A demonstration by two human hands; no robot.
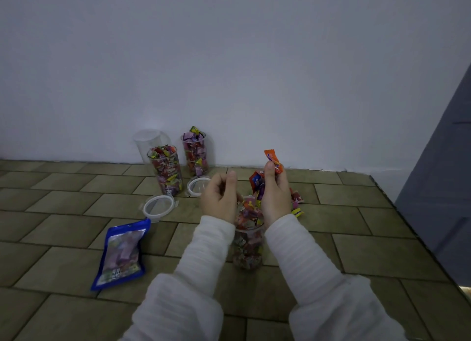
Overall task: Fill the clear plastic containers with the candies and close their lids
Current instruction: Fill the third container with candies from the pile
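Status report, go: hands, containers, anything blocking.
Right hand grips orange candy; left hand curled, holding nothing visible. Near container full, lid off. Two lids lie loose. Nothing blocking.

no text legible, wrappers too blurred
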